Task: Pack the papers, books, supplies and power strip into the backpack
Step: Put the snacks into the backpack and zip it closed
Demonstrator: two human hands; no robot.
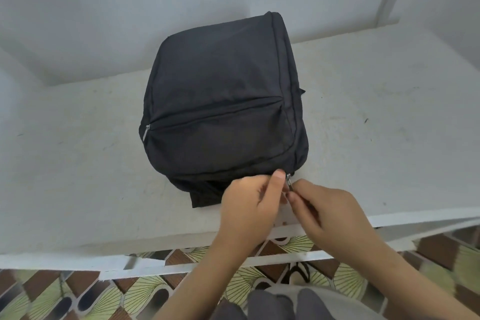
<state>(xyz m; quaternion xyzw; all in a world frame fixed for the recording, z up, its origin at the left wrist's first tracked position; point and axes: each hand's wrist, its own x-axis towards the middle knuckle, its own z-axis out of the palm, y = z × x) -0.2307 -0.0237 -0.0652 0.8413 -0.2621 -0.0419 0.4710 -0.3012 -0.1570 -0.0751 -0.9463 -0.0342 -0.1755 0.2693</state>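
A black backpack lies flat on the white table, its front pocket zip closed. At its near right corner sits a metal zipper pull. My right hand pinches that pull between thumb and fingers. Just left of the pull, my left hand pinches the backpack's fabric edge, thumb on top. No papers, books, supplies or power strip are in sight.
The table's near edge runs across the lower frame, with a white frame rail below it. A patterned tile floor lies beneath. A white wall stands behind the table.
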